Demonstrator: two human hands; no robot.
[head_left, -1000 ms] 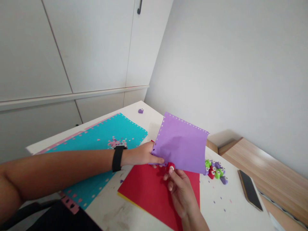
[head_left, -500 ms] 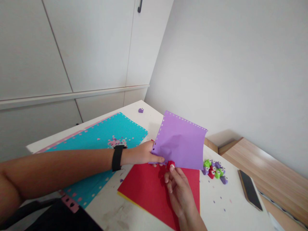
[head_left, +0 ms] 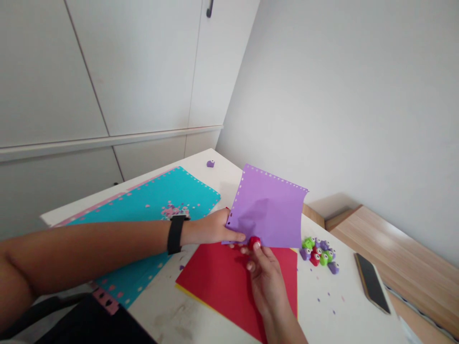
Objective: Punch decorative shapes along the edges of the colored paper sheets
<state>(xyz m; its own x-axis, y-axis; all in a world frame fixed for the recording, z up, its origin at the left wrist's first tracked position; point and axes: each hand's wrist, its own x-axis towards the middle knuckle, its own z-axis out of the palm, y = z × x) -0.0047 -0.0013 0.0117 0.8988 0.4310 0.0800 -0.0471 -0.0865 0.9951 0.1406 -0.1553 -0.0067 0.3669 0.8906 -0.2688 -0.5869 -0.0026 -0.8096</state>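
My left arm (head_left: 89, 251) reaches across and my left hand (head_left: 211, 228) pinches the purple paper (head_left: 267, 210), while my right hand's fingers (head_left: 250, 266) clamp a little red paper punch (head_left: 255, 243) on its bottom edge, above the red sheet (head_left: 222, 282).

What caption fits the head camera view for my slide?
Left hand holds a lilac paper sheet, right hand a red craft punch on its lower edge.

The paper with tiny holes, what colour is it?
Light purple paper, best seen in the head view.
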